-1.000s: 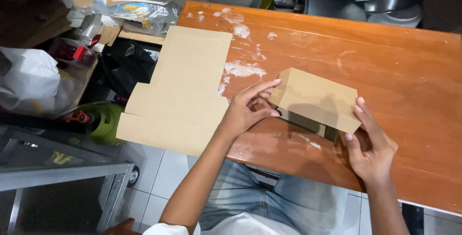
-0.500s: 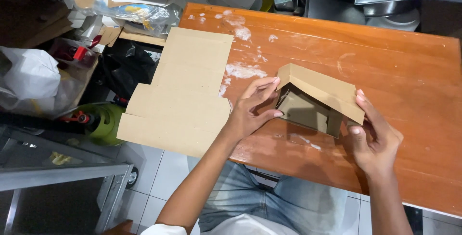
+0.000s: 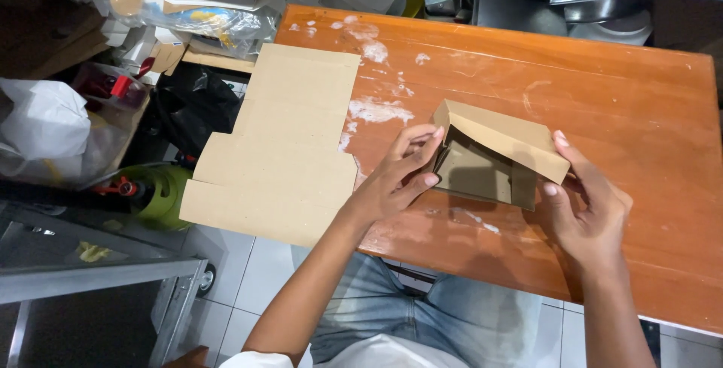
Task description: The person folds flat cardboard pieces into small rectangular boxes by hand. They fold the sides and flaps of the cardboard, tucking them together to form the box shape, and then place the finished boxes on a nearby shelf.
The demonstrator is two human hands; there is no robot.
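So I'm looking down at the orange wooden bench (image 3: 602,82), smeared white in spots. Left of my grip, a stack of flat cardboard blanks (image 3: 290,138) hangs over the bench edge. Between both hands sits the half-folded brown cardboard box (image 3: 493,153), lid flap tilted up, held just above the wood. Left hand (image 3: 395,180) pinches its left wall, fingers curled inside; right hand (image 3: 591,210) closes on the right corner, thumb on the flap.
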